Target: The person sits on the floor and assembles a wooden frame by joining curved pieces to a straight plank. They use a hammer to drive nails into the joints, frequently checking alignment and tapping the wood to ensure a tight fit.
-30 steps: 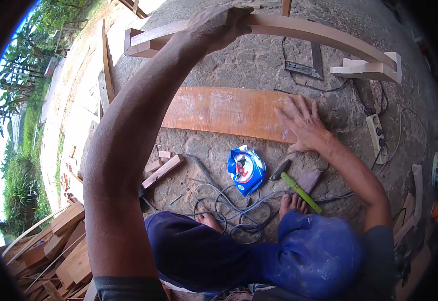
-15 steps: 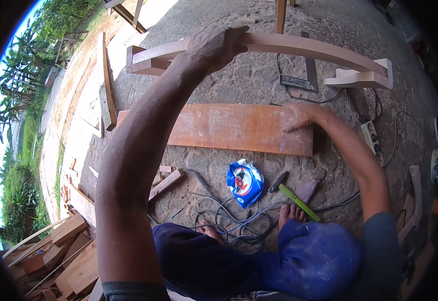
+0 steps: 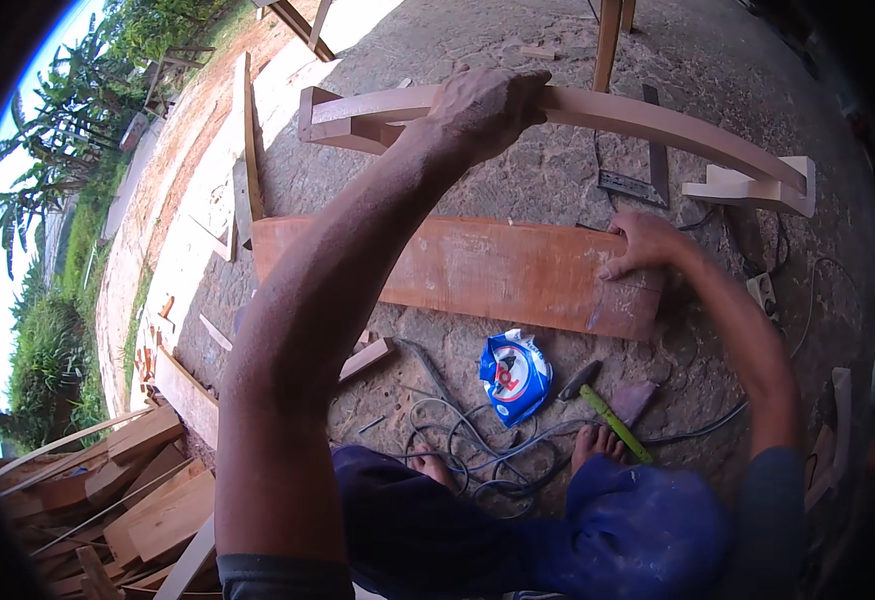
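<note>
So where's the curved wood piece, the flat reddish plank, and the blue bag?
curved wood piece (image 3: 657, 118), head view, on the bare arched rail right of the left hand (image 3: 482, 105).
reddish plank (image 3: 477, 268), head view, middle of its flat top face.
blue bag (image 3: 514, 375), head view, centre of the crumpled bag.

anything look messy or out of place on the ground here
Yes: dark cables lie tangled on the ground right by the bare feet, with a crumpled blue bag and a green-handled hammer loose beside them. Wood offcuts are scattered about.
</note>
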`<act>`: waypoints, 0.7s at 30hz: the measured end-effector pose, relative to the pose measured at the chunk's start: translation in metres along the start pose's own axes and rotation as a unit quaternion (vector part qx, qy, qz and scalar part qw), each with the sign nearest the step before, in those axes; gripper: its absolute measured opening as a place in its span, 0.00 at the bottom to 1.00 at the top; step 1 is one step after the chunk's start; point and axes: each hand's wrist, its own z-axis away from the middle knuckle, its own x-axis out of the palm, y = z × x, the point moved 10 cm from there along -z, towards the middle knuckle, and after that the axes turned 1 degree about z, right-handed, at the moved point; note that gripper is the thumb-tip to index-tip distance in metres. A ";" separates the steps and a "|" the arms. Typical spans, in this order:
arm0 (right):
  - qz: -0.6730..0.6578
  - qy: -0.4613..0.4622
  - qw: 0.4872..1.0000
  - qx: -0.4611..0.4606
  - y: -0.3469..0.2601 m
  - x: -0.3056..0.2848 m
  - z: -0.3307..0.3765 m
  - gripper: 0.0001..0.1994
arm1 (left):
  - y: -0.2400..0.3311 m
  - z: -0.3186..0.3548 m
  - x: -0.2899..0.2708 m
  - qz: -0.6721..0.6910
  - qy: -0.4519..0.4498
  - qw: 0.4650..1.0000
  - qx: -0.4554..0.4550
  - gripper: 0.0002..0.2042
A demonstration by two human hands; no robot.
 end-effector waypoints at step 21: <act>0.195 0.388 0.897 0.082 -0.020 0.001 0.141 0.41 | -0.001 0.012 0.012 0.032 -0.012 0.999 -0.034 0.09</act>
